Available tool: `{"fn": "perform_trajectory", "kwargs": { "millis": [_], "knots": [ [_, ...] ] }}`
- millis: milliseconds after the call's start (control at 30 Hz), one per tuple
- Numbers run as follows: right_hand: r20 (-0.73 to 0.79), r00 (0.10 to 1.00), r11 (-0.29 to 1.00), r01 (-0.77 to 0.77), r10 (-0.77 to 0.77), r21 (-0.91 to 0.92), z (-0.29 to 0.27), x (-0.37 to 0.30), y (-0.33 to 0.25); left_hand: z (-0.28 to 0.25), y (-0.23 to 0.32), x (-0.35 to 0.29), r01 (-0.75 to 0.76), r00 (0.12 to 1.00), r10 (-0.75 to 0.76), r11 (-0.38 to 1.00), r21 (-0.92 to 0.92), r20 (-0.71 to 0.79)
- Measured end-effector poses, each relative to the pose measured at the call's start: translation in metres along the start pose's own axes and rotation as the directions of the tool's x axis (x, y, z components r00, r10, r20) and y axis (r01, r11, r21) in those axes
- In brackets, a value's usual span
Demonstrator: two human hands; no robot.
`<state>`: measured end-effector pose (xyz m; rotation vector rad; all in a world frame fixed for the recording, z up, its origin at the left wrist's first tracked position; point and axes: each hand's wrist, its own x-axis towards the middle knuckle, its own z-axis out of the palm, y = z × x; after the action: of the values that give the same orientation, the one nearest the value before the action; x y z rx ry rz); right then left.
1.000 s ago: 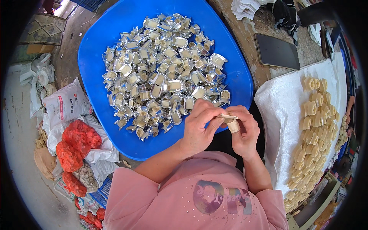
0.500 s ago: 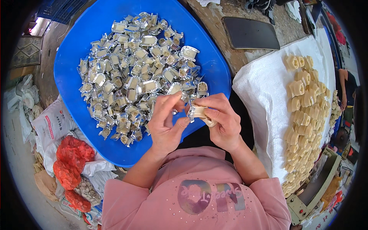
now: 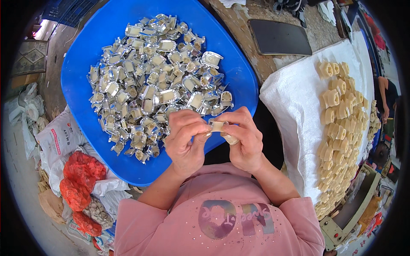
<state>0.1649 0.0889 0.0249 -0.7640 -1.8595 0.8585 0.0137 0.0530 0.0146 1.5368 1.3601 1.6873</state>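
Left hand (image 3: 184, 143): thumb and bent fingers drawn together in a pinch on the left end of a small part (image 3: 219, 125), with almost no gap at the fingertips.
Right hand (image 3: 247, 144): fingers curled, thumb and forefinger closed on the right end of the same part; a second cream piece (image 3: 231, 138) shows just below, against the thumb side.
Small part: cream in the middle with a bright edge at its left end, spanning the space between the two hands, above the near edge of the tub and in front of the chest; its finer detail is partly hidden by the fingers.
Tub (image 3: 241, 81): blue, wide, with rounded corners, beyond the hands and to the left.
Tub's load: a broad heap of silver-and-cream parts (image 3: 147, 91), lying at many angles.
White cloth (image 3: 288, 100): spread to the right of the tub, bearing a long pile of cream pieces (image 3: 339, 128).
Worktop (image 3: 239, 19): worn, at the upper right; a dark phone (image 3: 279, 37) lies on it near the cloth.
Left side: a white printed sack (image 3: 60, 135) near red bags (image 3: 83, 173).
Far right: another person's arm (image 3: 384, 98), well apart from the work.
Clothing: a pink shirt (image 3: 179, 228) with short sleeves.
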Motion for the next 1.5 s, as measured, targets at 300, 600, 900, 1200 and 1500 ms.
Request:
{"fn": "perform_trajectory", "kwargs": {
  "millis": [300, 600, 900, 1200, 1500],
  "knots": [
    [0.108, 0.968, 0.973, -0.221, 0.227, -0.061, 0.006, -0.008, 0.022, -0.026, -0.036, 0.005, 0.289, 0.917, -0.315, 0.947, 0.137, 0.243],
    [0.157, 0.933, 0.9, -0.251, 0.323, -0.357, -0.001, -0.017, 0.035, -0.12, -0.16, 0.063, -0.154, 0.929, -0.321, 0.116, 0.981, 0.184],
    [0.157, 0.911, 0.901, -0.328, 0.381, -0.283, -0.003, -0.02, 0.035, -0.125, -0.196, 0.07, -0.134, 0.953, -0.248, 0.16, 0.978, 0.171],
    [0.151, 0.911, 0.905, -0.338, 0.384, -0.258, -0.002, -0.021, 0.037, -0.132, -0.192, 0.056, -0.196, 0.938, -0.216, 0.316, 0.928, 0.271],
    [0.182, 0.916, 0.9, -0.286, 0.358, -0.329, -0.002, -0.021, 0.037, -0.12, -0.199, 0.066, -0.16, 0.934, -0.306, 0.094, 0.983, 0.182]
  ]
}}
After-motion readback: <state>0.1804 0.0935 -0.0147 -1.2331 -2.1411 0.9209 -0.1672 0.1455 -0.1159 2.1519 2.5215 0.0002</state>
